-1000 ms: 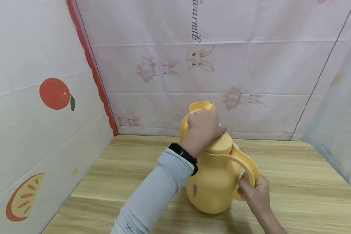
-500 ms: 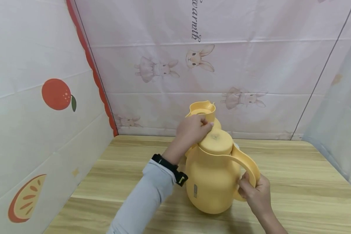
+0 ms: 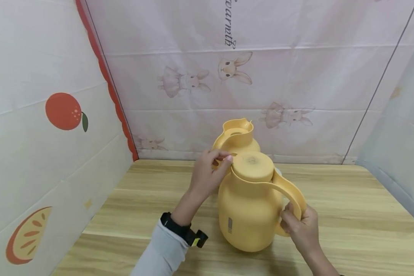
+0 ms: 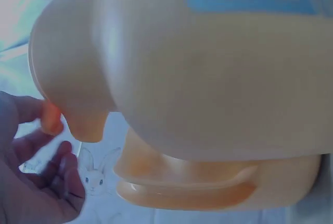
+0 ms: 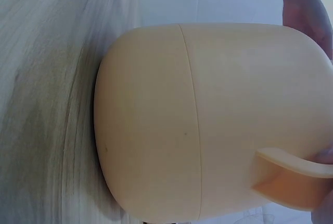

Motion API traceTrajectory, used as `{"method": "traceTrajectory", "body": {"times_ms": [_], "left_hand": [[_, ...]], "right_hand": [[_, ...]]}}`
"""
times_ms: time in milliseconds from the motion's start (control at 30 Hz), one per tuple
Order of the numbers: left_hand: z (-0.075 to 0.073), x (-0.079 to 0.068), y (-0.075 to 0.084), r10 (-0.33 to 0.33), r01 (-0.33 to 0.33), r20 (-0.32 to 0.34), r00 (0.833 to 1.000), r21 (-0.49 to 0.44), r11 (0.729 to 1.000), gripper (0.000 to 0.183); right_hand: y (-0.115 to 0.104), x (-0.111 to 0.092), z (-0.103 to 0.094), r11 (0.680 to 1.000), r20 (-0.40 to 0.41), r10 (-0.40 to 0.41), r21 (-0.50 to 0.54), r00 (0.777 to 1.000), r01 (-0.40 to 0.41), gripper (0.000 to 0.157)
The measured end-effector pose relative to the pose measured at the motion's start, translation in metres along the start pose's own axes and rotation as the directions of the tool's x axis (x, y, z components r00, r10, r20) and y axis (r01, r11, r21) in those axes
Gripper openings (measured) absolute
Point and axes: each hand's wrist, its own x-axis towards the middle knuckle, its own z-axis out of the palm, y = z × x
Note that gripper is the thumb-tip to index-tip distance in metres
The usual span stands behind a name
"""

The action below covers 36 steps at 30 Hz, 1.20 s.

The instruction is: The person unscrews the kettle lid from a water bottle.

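Observation:
A yellow thermos jug (image 3: 250,214) stands upright on the wooden table, with a flat round lid (image 3: 253,165) on its mouth. My right hand (image 3: 303,230) grips the lower part of its looped handle (image 3: 293,191). At the left of the lid, my left hand (image 3: 208,172) has its thumb and index finger at the spout's edge, fingers loosely bent. In the left wrist view those fingers reach the rim beside the spout (image 4: 87,126); I cannot tell how firmly they touch. Behind stands a second yellow jug (image 3: 239,143) with an uncovered, spouted top, partly hidden.
The wooden table (image 3: 352,214) runs back to a pink wall sheet (image 3: 193,84) printed with rabbits. A white sheet with printed fruit (image 3: 63,111) bounds the left side. Part of a small whitish object (image 3: 278,171) shows behind the front jug.
My left hand has come off the top of the front jug's lid and moved left and down to the spout side, uncovering the lid and rear jug. The right hand stays on the handle.

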Motion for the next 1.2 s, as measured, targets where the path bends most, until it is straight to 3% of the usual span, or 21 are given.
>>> {"method": "traceTrajectory", "body": {"times_ms": [167, 267, 367, 500, 567, 633, 933, 1067, 1200], "left_hand": [[0.001, -0.017, 0.000, 0.130, -0.134, -0.126, 0.983, -0.020, 0.991, 0.019], [0.003, -0.023, 0.005, 0.246, -0.246, -0.180, 0.952, 0.021, 0.969, 0.018], [0.006, -0.029, 0.012, 0.387, -0.376, -0.212, 0.898, 0.091, 0.922, 0.017], [0.008, -0.033, 0.024, 0.563, -0.536, -0.180, 0.807, 0.175, 0.826, 0.016], [0.009, -0.032, 0.031, 0.616, -0.587, -0.141, 0.775, 0.203, 0.784, 0.015], [0.010, -0.029, 0.037, 0.649, -0.618, -0.102, 0.754, 0.228, 0.753, 0.013], [0.022, -0.010, 0.056, 0.671, -0.659, 0.085, 0.736, 0.316, 0.683, 0.011], [0.027, -0.001, 0.064, 0.639, -0.660, 0.193, 0.745, 0.357, 0.662, 0.015], [0.032, 0.010, 0.071, 0.572, -0.643, 0.295, 0.765, 0.373, 0.668, 0.016]], "right_hand": [[-0.002, 0.001, -0.002, 1.000, 0.003, -0.013, 0.009, 1.000, 0.013, 0.027], [-0.002, 0.000, -0.003, 1.000, 0.000, -0.013, 0.012, 1.000, 0.013, 0.027], [-0.001, 0.000, -0.004, 1.000, -0.010, -0.003, 0.002, 1.000, 0.003, 0.028], [0.001, 0.000, -0.005, 1.000, -0.017, 0.005, 0.001, 1.000, -0.005, 0.029], [0.001, 0.000, -0.005, 1.000, -0.016, 0.005, 0.008, 1.000, -0.005, 0.029], [0.001, 0.000, -0.005, 1.000, -0.019, 0.004, 0.017, 1.000, -0.004, 0.029], [0.002, 0.000, -0.004, 1.000, -0.008, 0.015, 0.008, 1.000, -0.015, 0.028], [0.002, -0.001, -0.003, 1.000, -0.004, 0.008, -0.003, 1.000, -0.008, 0.027], [0.001, -0.001, -0.002, 1.000, 0.000, 0.000, 0.017, 1.000, 0.000, 0.028]]}}
